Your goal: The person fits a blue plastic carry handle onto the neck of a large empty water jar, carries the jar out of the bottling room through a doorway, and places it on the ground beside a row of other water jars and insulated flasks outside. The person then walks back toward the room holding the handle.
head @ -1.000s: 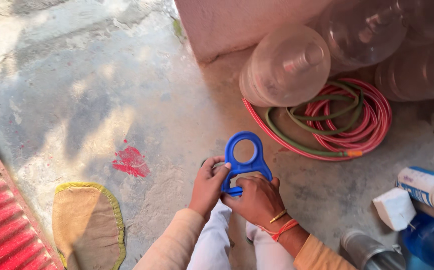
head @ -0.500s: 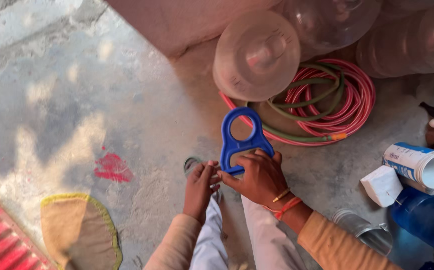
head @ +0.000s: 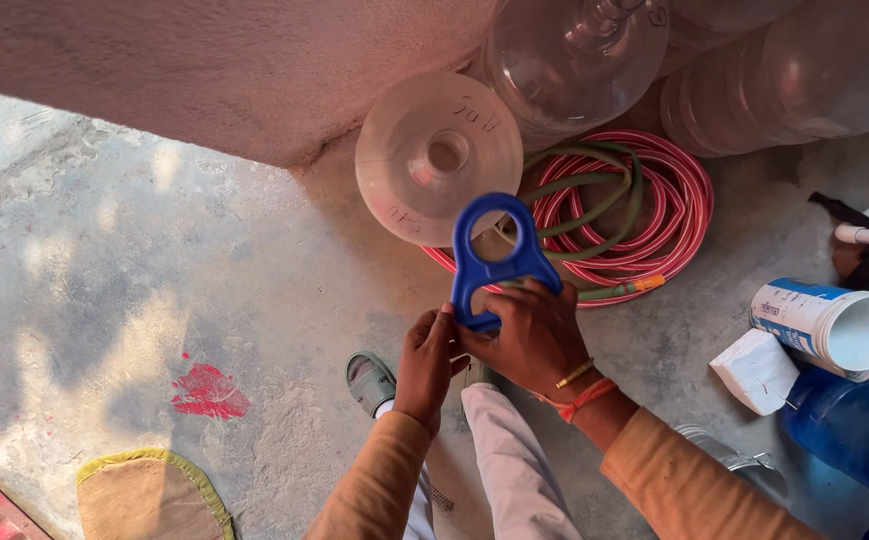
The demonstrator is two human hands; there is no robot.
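Both hands are together on the blue handle [head: 494, 262]: right hand [head: 529, 335] clamped at its lower end, left hand [head: 424, 365] seemingly pinching there. The handle is raised, fitted to nothing, with a clear bottle [head: 439, 157] at twelve o'clock untouched.

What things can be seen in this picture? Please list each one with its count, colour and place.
bottle handle: 1, blue, centre, held by both hands
clear water jugs: at least 3, transparent, top, lying by the wall
hose coil: 1, red with green, on the floor below the jugs
paper roll: 1, white and blue, right
white block: 1, right, beside the roll
blue jug: 1, lower right
mat: 1, tan with green edge, lower left
red stain: 1, on the floor
sandal: 1, grey, on the foot
left hand: 1, at the handle's lower end
right hand: 1, gripping the handle, bangles on wrist
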